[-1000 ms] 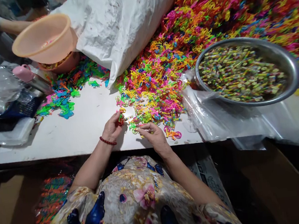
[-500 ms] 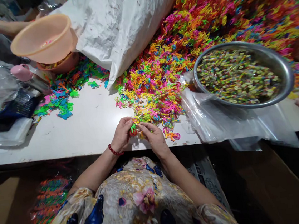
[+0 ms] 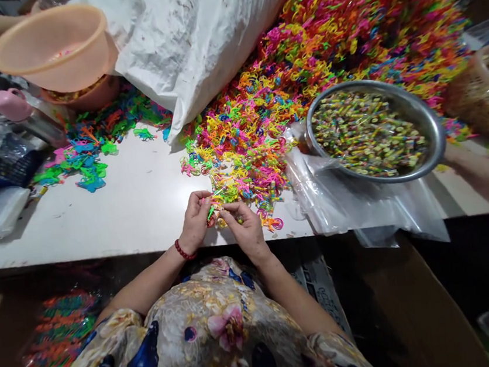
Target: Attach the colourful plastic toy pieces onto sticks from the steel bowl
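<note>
My left hand (image 3: 194, 222) is closed in a pinch on several small plastic toys (image 3: 211, 212), green, red and orange, near the table's front edge. Against these pieces press the fingertips of my right hand (image 3: 246, 228), also closed; a yellowish bit shows under its curled fingers, too small to name. Just beyond both hands spreads a loose pile of small bright plastic toys (image 3: 238, 131), pink, yellow, orange and green, some of them ring-shaped.
Right of the pile, a metal basin (image 3: 437, 149) of small striped pieces stands on clear plastic bags (image 3: 329, 197). Another person's arm (image 3: 482, 174) reaches in beside it. A white sack (image 3: 193, 42) lies behind; peach bowls (image 3: 53, 52) and a pink-topped bottle (image 3: 10, 105) stand left.
The view has swung right, showing a tub at the far right. The other person's arm now reaches to the metal basin's side. My hands stay together, fingers slightly shifted on the small toys.
</note>
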The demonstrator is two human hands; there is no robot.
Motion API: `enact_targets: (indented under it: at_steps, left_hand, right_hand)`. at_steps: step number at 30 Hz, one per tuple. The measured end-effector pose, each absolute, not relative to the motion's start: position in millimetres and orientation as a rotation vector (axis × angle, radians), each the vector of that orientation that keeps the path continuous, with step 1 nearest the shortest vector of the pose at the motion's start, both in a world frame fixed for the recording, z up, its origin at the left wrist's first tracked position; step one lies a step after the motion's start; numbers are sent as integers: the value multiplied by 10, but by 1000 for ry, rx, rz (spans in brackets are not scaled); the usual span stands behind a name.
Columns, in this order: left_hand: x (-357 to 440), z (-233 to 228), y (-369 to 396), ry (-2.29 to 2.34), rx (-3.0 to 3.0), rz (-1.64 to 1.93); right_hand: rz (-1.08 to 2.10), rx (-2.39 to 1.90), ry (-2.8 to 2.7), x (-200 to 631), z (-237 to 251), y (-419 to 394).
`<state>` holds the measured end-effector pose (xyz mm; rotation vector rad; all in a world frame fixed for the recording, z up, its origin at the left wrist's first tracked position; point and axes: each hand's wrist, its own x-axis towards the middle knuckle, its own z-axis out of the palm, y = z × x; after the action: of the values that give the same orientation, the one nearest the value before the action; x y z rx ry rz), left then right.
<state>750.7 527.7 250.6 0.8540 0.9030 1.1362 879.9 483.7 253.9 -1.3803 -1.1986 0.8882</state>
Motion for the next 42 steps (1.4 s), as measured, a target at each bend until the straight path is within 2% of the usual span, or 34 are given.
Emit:
enact_targets:
  at_steps: [18,37,39,42]
  left_hand:
    - [7512,2473,5254,841,812,1147]
    - [7541,2448,5365,1005,987,1076]
    - [7501,2476,5533,1023,1026,1077]
    - [7356,2481,5956,1267,1146,1107]
  right_hand:
    - [738,-1387,-1389,8821,2562,4806]
    - [784,-1312,-1530,8864,2582,4812]
    - [697,-1346,-1520,9053,2650,4898]
    - [382,-1441,-1493,9414,2777,5053]
